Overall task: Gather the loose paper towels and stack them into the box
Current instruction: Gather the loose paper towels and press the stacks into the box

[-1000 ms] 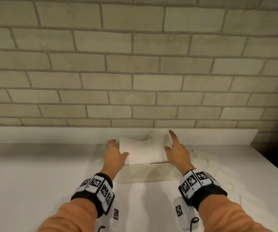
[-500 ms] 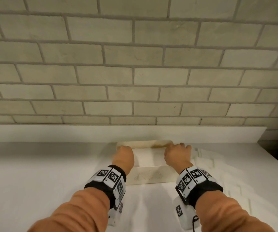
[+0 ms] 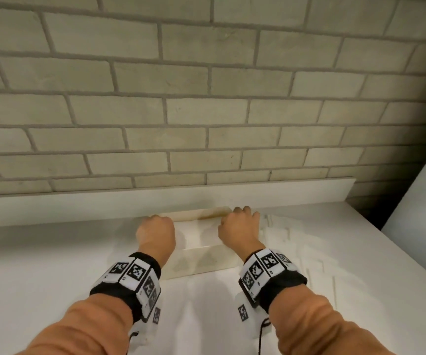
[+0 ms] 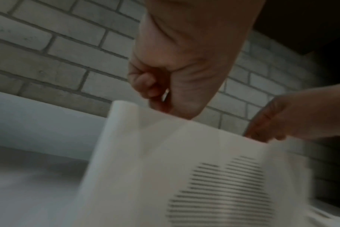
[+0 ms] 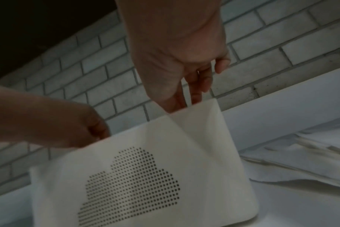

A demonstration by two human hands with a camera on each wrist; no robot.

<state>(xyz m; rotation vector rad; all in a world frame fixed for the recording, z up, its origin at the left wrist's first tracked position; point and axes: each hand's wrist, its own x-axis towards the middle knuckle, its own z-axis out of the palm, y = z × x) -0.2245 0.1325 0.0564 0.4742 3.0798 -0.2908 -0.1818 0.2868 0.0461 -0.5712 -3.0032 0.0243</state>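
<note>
With your left hand (image 3: pixel 157 233) curled into the box (image 3: pixel 201 262) and your straight right-hand fingers (image 5: pixel 196 86) pressing the towels (image 3: pixel 196 233) down inside it, withdraw slowly, because friction may drag sheets out while loose towels (image 3: pixel 291 242) remain beside it.

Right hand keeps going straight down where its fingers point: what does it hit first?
Probably the paper towels already in the box: the right hand reaches down inside its right end, fingers hidden behind the wall, so remaining depth is unclear.
</note>
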